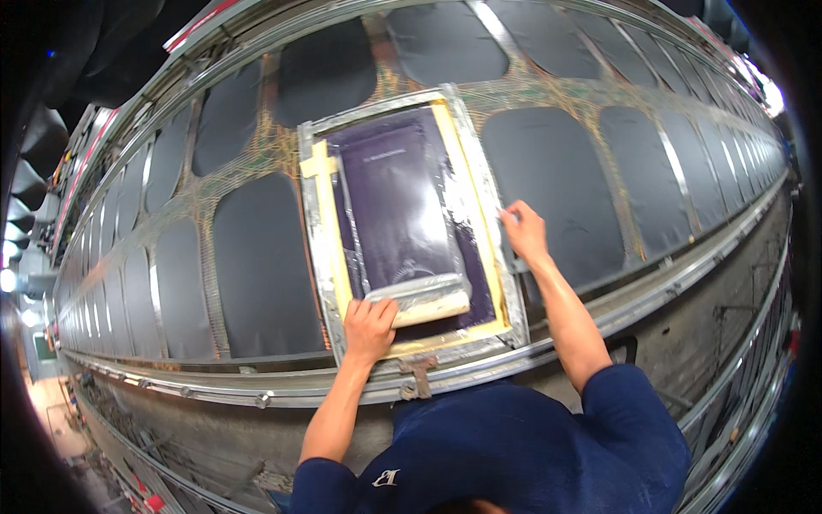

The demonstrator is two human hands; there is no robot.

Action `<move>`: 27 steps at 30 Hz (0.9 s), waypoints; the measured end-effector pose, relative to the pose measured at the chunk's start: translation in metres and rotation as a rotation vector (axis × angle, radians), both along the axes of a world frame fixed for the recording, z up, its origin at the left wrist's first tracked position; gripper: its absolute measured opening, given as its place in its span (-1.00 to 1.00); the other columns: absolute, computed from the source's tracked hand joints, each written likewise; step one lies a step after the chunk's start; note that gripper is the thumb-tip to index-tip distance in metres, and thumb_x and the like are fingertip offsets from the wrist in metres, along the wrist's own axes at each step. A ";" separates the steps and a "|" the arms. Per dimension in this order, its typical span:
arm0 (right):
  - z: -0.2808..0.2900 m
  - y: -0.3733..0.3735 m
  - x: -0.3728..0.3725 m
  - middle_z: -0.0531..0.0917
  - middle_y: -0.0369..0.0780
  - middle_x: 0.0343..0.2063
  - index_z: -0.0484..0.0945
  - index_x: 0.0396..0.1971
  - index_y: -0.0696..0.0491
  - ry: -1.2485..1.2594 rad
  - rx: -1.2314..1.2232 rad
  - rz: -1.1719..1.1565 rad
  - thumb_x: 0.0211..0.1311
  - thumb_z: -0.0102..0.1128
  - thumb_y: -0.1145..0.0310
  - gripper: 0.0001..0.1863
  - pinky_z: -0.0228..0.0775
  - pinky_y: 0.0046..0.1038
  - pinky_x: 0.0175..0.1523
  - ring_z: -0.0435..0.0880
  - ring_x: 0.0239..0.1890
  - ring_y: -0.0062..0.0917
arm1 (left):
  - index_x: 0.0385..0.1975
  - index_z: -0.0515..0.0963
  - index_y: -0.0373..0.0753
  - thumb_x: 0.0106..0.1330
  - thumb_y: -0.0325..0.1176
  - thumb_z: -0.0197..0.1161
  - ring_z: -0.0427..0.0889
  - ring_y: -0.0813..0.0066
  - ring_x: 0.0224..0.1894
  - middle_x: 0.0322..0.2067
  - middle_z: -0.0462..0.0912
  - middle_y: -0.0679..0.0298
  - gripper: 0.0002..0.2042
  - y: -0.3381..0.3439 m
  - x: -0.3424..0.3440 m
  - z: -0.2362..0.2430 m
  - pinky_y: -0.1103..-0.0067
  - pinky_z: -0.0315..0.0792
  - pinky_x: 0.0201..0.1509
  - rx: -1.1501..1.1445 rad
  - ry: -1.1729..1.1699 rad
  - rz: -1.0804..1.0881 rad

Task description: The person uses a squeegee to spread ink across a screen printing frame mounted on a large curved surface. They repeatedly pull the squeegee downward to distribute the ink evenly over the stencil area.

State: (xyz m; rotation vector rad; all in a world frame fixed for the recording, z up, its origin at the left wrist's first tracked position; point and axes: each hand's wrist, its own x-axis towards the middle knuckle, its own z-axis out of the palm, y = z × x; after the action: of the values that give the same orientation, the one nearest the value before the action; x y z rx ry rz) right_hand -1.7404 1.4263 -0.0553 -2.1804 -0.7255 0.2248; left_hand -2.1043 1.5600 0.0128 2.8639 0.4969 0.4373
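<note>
A screen frame (515, 325) with a metal rim, yellow tape inside it and glossy dark purple mesh (394, 197) lies on a long bed of dark panels. Near the frame's lower end is a pale bar (428, 310) with a grey strip, apparently a squeegee. My left hand (370, 330) has its fingers wrapped over this bar's left end. My right hand (524, 227) is at the frame's right rim, fingers curled against or just beside it; what they hold, if anything, is unclear.
Dark rounded panels (257, 265) run in two rows left and right, among orange and green streaked strips. A metal rail (265, 390) follows the bed's near edge, beside my body. A bracket (418, 377) sits at the frame's near end. Dark shapes hang at the upper left.
</note>
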 end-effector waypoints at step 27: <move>0.078 0.328 0.078 0.78 -0.02 -0.36 0.75 -0.32 0.10 -0.392 -0.519 0.896 -0.03 0.54 0.13 -0.63 0.53 -0.20 0.08 0.78 -0.18 -0.14 | -0.18 0.76 -0.13 -0.06 -0.09 0.62 0.74 0.01 -0.26 -0.40 0.75 0.05 -0.57 0.324 0.227 0.010 0.27 0.55 -0.12 -0.199 0.206 0.136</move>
State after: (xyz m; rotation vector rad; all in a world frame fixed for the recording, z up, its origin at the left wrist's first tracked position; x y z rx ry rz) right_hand -1.6623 1.7545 0.0230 -2.2322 -2.0388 0.4841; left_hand -1.8775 1.8842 0.0228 2.7041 0.7302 0.1043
